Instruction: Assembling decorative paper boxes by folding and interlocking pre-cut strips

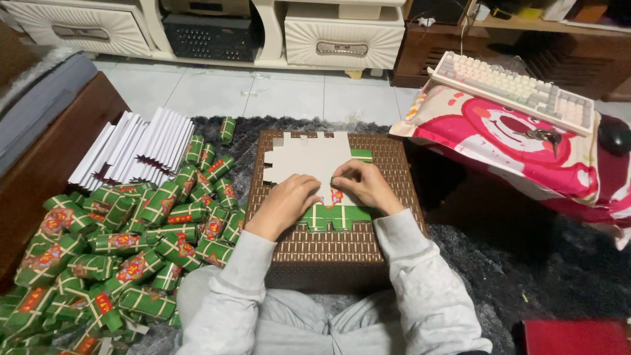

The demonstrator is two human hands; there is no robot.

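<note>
A flat die-cut cardboard box blank (309, 158), plain beige on its upper side and green with red print along its near edge, lies on a brown woven box (342, 253). My left hand (286, 204) presses down on the blank's near left part. My right hand (365, 184) pinches a fold of the blank at its right side. Both hands touch the same sheet, close together.
A big heap of folded green and red boxes (131, 243) covers the dark rug at left. A fanned stack of flat white blanks (135, 148) lies behind it. A pink cushion (519, 144) with a keyboard (513, 85) sits at right; a red thing (575, 336) lies lower right.
</note>
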